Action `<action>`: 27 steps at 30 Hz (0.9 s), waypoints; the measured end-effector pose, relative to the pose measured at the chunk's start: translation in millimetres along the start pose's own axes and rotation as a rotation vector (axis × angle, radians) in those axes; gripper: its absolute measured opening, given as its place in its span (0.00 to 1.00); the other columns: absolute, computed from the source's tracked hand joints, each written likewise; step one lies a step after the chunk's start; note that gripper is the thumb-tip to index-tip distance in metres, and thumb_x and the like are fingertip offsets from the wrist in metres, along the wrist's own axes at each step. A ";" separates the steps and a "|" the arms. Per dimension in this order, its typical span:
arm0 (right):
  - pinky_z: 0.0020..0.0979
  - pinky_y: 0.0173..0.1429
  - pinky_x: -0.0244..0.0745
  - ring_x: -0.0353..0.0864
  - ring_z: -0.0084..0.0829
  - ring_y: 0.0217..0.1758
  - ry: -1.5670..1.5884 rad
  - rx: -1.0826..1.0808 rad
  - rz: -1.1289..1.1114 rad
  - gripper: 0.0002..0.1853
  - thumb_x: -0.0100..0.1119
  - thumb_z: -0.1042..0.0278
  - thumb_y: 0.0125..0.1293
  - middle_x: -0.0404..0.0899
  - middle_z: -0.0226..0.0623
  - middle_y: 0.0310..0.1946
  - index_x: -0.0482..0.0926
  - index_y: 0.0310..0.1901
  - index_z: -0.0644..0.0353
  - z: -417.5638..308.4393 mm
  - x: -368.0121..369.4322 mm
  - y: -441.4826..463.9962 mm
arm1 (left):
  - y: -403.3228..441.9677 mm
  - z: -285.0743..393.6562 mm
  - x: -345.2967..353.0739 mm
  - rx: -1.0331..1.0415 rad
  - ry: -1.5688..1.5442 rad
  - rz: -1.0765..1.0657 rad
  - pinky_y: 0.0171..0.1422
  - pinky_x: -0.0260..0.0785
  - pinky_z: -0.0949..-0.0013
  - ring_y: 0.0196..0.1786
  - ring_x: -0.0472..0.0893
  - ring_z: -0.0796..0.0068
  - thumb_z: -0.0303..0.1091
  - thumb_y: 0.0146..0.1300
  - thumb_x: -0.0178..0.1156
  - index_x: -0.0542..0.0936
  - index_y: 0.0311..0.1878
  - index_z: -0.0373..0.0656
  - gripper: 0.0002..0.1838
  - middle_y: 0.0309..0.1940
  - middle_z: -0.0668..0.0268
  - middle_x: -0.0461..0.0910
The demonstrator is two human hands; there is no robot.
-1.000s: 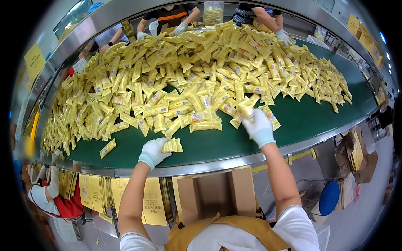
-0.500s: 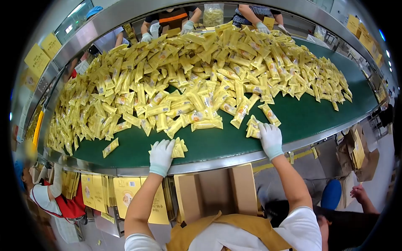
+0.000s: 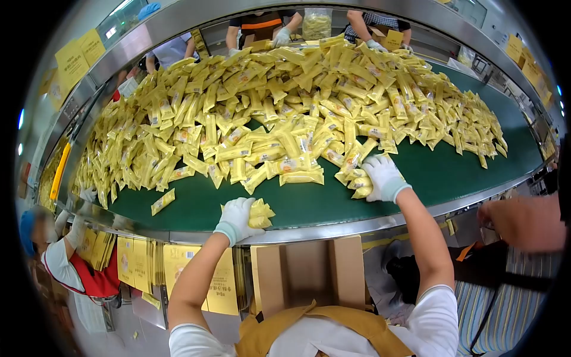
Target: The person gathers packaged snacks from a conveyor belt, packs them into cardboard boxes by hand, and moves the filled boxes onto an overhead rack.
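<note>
My left hand (image 3: 237, 218), in a white glove, is closed around a few yellow snack packets (image 3: 260, 213) near the belt's front edge. Farther right, my gloved right hand (image 3: 384, 177) curls over a small stack of yellow packets (image 3: 357, 184) at the lower edge of the big pile (image 3: 285, 101). Its fingertips rest on their right side, and the palm hides part of them. All the packets are sealed, slim, and printed with small labels. Below the belt, right in front of my body, stands an open cardboard box (image 3: 308, 273).
The green conveyor belt (image 3: 196, 205) has a metal edge. One loose packet (image 3: 162, 202) lies at left. Flat yellow cartons (image 3: 134, 262) stand below the belt. Co-workers' gloved hands (image 3: 282, 37) are across the pile; another person's bare arm (image 3: 523, 221) is at right.
My right hand has moved over the packet that lay beside its stack and now covers that spot. My left hand keeps its packets. Another person's arm has come nearer at the right.
</note>
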State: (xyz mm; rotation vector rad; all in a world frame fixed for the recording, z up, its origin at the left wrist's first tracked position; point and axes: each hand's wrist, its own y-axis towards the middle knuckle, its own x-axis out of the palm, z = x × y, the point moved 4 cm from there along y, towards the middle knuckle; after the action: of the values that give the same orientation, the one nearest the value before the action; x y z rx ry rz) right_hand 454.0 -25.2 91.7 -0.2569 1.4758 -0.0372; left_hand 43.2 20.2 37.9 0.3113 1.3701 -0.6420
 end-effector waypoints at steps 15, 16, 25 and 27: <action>0.43 0.72 0.63 0.70 0.48 0.67 -0.017 -0.201 -0.170 0.48 0.81 0.41 0.34 0.71 0.49 0.64 0.79 0.62 0.52 -9.1 20.8 37.4 | 149.8 60.6 -39.9 0.175 0.023 -0.197 0.75 0.59 0.53 0.71 0.71 0.51 0.74 0.36 0.73 0.72 0.70 0.40 0.61 0.69 0.51 0.71; 0.44 0.71 0.64 0.70 0.48 0.66 -0.046 -0.168 -0.143 0.48 0.79 0.38 0.35 0.73 0.48 0.62 0.79 0.61 0.52 -10.5 21.0 32.3 | 149.3 62.3 -43.4 0.168 0.038 -0.213 0.75 0.59 0.53 0.70 0.71 0.50 0.74 0.36 0.73 0.72 0.69 0.40 0.61 0.68 0.51 0.72; 0.55 0.78 0.50 0.68 0.51 0.66 0.210 -0.176 0.043 0.47 0.75 0.36 0.38 0.74 0.47 0.58 0.78 0.60 0.55 -35.2 37.4 -11.2 | 62.1 66.1 -42.2 0.168 0.160 -0.091 0.79 0.51 0.52 0.69 0.69 0.52 0.69 0.39 0.74 0.75 0.65 0.43 0.53 0.62 0.51 0.72; 0.62 0.80 0.41 0.64 0.55 0.71 0.191 -0.112 0.107 0.46 0.74 0.35 0.40 0.72 0.47 0.59 0.77 0.60 0.55 -44.6 44.0 -25.8 | 40.6 57.5 -19.7 0.097 0.173 -0.109 0.78 0.52 0.53 0.69 0.68 0.52 0.69 0.39 0.74 0.74 0.65 0.43 0.53 0.63 0.51 0.71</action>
State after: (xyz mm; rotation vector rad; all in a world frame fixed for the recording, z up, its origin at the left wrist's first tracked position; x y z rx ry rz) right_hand 417.8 -64.9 50.4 -0.2704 1.6827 0.1097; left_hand 112.1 24.9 61.8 0.3787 1.5320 -0.7886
